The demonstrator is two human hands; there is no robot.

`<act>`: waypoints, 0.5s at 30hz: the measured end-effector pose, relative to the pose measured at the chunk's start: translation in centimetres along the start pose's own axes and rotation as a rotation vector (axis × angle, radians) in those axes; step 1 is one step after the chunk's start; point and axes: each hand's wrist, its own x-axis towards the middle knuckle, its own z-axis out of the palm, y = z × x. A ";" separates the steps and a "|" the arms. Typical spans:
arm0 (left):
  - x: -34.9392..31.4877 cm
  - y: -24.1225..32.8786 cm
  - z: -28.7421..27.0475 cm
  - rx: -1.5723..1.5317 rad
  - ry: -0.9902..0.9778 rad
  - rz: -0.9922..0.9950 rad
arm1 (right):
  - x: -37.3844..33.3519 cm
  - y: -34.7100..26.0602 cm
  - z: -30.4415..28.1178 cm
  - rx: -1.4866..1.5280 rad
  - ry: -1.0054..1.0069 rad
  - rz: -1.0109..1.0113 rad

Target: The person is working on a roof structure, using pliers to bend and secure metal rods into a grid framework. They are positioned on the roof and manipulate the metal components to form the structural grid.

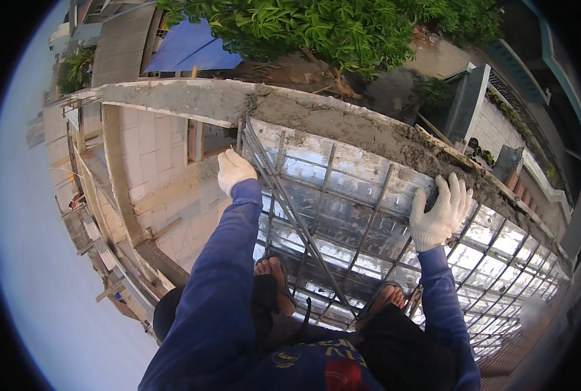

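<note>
Leaning out over a shiny corrugated metal deck (352, 173), the person keeps both gloved hands near the rough concrete edge beam (342, 118), and a slip looks like the main hazard. The left hand (236, 172), in a white knitted glove, is at the upper end of a bundle of long steel rods (310, 241), which lies slantwise across the rebar grid (374, 208) from the beam corner down to between the feet. Its fingers are bent and turned away, so I cannot tell whether they pinch a rod or merely rest beside one. If that grip is loose, the rods could roll or swing, since nothing visible ties their lower ends. The right hand (441, 212) has its fingers spread and its thumb held apart, just at the beam's inner edge; whether it bears weight there is unclear. Crumbly mortar on that edge could break away under pressure, and a knitted glove could snag on a bar end. Footing seems another weak point: the left foot (276, 280) and the right foot (391, 297) are in open sandals among the bars, where a toe could catch. Left of the left forearm, an opening drops toward a pale block wall (173, 202), so a rod let go there could fall through.
</note>
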 end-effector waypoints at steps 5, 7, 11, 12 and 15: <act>0.0 -0.3 0.1 0.000 -0.004 0.007 | 0.0 -0.2 0.1 0.009 -0.005 0.006; 0.1 -0.3 0.0 0.012 0.010 0.007 | -0.1 -0.2 0.2 0.007 -0.013 0.000; 0.4 0.1 0.3 0.075 -0.026 -0.015 | 0.1 0.1 -0.1 0.006 -0.011 0.025; 0.0 0.1 0.6 0.042 0.024 0.002 | 0.1 0.1 -0.1 0.004 -0.002 0.042; 0.2 -1.1 0.6 0.020 -0.010 0.028 | 0.1 0.5 -0.2 0.049 -0.027 0.042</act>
